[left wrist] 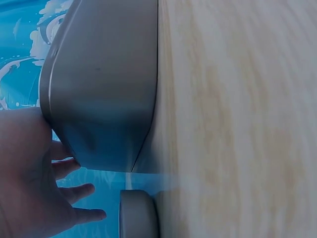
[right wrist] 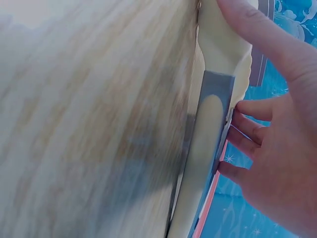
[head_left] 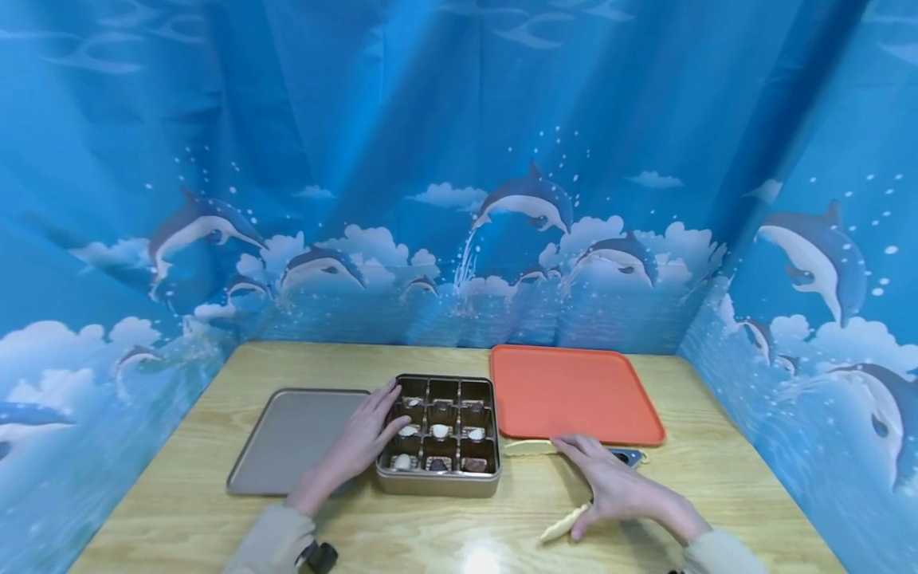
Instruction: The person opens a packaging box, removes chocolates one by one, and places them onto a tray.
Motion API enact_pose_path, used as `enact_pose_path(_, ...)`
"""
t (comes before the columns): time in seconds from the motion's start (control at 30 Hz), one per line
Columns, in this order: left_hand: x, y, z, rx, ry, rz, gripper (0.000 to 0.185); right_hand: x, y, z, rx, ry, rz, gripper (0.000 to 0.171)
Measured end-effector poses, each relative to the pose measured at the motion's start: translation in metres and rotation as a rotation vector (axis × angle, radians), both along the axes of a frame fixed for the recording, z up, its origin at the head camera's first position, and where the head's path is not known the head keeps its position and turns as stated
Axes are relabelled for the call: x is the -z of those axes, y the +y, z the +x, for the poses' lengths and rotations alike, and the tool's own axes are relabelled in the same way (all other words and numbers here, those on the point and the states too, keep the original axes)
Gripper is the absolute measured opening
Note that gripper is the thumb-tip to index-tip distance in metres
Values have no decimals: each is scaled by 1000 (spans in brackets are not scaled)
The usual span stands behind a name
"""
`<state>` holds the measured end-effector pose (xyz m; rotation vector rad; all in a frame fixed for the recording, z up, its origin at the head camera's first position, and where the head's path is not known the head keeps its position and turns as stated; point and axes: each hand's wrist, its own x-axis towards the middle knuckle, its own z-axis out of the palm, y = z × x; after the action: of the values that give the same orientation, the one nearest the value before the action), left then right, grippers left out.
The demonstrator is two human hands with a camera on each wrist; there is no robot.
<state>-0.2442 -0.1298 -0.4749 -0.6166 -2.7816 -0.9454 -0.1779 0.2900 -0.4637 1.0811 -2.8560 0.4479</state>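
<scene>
Here, your left hand (head_left: 358, 442) lies flat, fingers spread, on rim of compartment tin (head_left: 439, 434) mid-surface. Right hand (head_left: 620, 488) covers cream tongs (head_left: 566, 522), fingers loosely extended, not pinching. Tongs look light, stiff, slippery plastic: take them mid-handle. Tin rigid; grip side walls.

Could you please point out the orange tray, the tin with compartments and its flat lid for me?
orange tray (head_left: 574, 391): head view, bare middle of its floor.
tin (head_left: 439, 483): head view, front wall.
lid (head_left: 287, 438): head view, bare middle of its surface.
</scene>
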Motion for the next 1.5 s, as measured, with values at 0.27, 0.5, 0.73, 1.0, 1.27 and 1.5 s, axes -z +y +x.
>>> enact_pose_path(0.27, -1, -6, 0, 14, -10, -29, 68, 5, 2, -4, -27, 36, 24, 134)
enact_pose_path(0.5, -2, -9, 2, 18, -22, -55, 70, 8, -1, -7, 8, 109, -81, 105)
enact_pose_path(0.73, -3, -10, 4, 18, -23, -81, 72, -18, -7, -10, 156, 146, -129, 81)
enact_pose_path(1.0, -3, -9, 5, 14, -24, -79, 72, -46, -21, -29, 198, 435, -71, 60)
enact_pose_path(1.27, -2, -9, 6, 8, -14, -68, 71, -54, -42, -43, 114, 499, -37, 57)
enact_pose_path(1.5, -2, -9, 6, 9, -16, -69, 71, -58, -58, -51, 93, 522, 15, 63)
